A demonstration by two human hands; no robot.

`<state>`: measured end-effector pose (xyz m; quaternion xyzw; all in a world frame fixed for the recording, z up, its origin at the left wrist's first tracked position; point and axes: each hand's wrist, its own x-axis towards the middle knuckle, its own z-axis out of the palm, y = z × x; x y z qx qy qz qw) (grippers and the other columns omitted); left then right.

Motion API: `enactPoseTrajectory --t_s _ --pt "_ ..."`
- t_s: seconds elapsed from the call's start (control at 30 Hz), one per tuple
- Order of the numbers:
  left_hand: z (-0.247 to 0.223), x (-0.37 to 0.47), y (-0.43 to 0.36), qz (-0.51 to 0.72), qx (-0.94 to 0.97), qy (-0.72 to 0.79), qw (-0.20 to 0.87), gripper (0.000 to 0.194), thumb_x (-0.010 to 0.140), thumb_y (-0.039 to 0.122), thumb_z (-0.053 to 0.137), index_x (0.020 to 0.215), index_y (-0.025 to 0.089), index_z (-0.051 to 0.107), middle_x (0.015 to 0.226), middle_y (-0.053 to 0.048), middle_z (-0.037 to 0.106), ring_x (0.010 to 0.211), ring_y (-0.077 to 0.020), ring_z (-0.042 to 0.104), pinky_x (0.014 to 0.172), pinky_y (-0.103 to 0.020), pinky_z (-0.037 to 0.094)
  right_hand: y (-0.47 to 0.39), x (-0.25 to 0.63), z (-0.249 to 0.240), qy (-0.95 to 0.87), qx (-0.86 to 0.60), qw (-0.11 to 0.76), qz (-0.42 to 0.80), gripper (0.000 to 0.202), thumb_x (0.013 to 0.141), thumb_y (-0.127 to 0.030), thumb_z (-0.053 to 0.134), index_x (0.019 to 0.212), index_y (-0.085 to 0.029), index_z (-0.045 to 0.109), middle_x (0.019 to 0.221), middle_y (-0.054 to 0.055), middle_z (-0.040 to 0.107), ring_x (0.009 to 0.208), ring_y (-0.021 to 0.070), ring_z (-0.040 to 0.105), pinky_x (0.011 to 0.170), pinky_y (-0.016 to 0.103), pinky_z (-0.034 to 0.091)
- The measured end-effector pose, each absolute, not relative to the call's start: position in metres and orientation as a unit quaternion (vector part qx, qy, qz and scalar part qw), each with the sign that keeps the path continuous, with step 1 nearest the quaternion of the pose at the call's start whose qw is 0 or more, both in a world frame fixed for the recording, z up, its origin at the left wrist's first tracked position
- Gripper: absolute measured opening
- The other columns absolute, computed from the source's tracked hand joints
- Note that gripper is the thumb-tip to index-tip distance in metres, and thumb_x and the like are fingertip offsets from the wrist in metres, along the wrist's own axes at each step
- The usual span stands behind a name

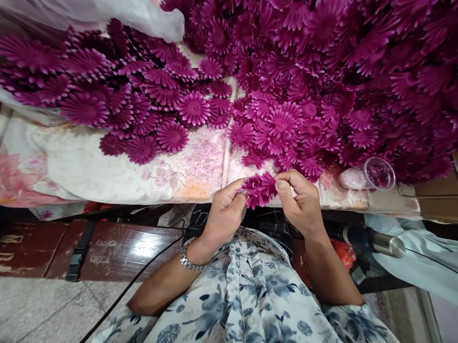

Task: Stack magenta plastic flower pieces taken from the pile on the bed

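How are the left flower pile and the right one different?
The right pile is much bigger than the left pile. The left pile lies against cloudy plastic, while the right pile has a clear cup at its near edge. The left pile mostly shows flat discs; the right pile looks more jumbled and ruffled. Both piles are purple, with many narrow petals.
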<state>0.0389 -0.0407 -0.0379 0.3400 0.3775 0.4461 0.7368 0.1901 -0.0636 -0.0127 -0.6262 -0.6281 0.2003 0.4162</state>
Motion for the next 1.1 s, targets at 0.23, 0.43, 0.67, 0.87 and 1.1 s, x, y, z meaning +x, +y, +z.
enactPoseTrajectory --t_s 0.23,0.43,0.67,0.87,1.1 --pt "-0.036 0.038 -0.043 0.460 0.334 0.398 0.720 0.018 0.073 0.021 0.066 0.089 0.019 0.073 0.084 -0.004 0.072 0.091 -0.0221 0.063 0.083 -0.030 0.047 -0.066 0.196 -0.019 -0.598 -0.621 0.432 0.264 0.021 0.083 -0.033 0.058 0.069 -0.018 0.053 0.062 -0.005 0.047 0.057 0.0082 0.044 0.056 0.022 0.036" --pt "-0.029 0.030 -0.034 0.478 0.350 0.379 0.711 0.016 0.074 0.022 0.064 0.087 0.020 0.074 0.079 -0.002 0.071 0.080 -0.0184 0.063 0.080 -0.029 0.047 -0.069 0.203 -0.026 -0.523 -0.624 0.505 0.286 0.029 0.089 -0.033 0.050 0.063 -0.018 0.045 0.057 -0.007 0.032 0.050 0.0058 0.030 0.048 0.021 0.027" --pt "-0.020 0.024 -0.032 0.388 0.492 0.274 0.730 0.023 0.081 0.032 0.059 0.094 0.020 0.074 0.121 -0.011 0.062 0.114 -0.0274 0.054 0.099 -0.037 0.040 -0.067 0.199 -0.020 -0.602 -0.622 0.444 0.232 0.018 0.091 -0.027 0.046 0.084 -0.018 0.060 0.071 0.000 0.056 0.069 0.0118 0.055 0.064 0.025 0.043" --pt "-0.026 0.025 -0.030 0.392 0.627 0.253 0.624 0.028 0.087 0.036 0.051 0.102 0.022 0.071 0.133 -0.011 0.053 0.122 -0.0239 0.049 0.107 -0.037 0.033 -0.069 0.193 -0.016 -0.633 -0.612 0.405 0.245 0.024 0.091 -0.023 0.044 0.105 -0.018 0.063 0.090 0.005 0.066 0.081 0.0137 0.061 0.073 0.027 0.047" --pt "-0.032 0.025 -0.033 0.420 0.704 0.260 0.510 0.037 0.088 0.009 0.042 0.117 0.019 0.062 0.117 -0.010 0.064 0.112 -0.0185 0.058 0.099 -0.034 0.044 -0.069 0.192 -0.018 -0.575 -0.618 0.435 0.313 0.030 0.093 -0.033 0.041 0.114 -0.021 0.059 0.099 0.004 0.066 0.084 0.0133 0.060 0.077 0.027 0.048"
